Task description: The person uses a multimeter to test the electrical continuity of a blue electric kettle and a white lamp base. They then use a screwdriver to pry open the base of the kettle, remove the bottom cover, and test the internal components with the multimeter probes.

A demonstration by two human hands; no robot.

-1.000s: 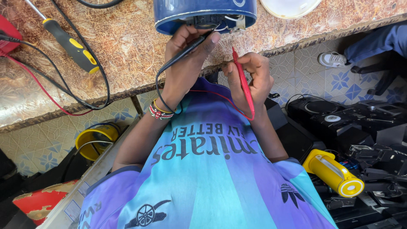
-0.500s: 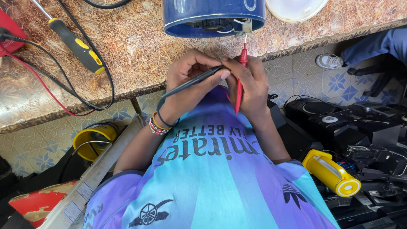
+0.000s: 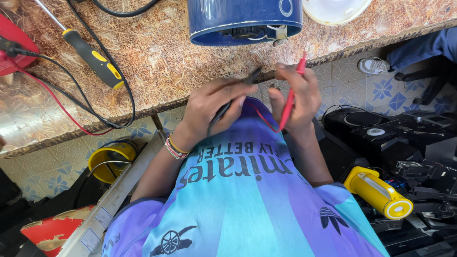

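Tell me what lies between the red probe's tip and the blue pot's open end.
Only bare worktop separates red probe from blue pot; head view.

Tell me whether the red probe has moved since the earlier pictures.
Yes. The red probe in the right hand had its tip up at the rim of the blue pot; it now sits lower, back at the worktop edge.

Yellow-handled screwdriver (image 3: 93, 59) on bench, yellow torch (image 3: 378, 192) (floor clutter)
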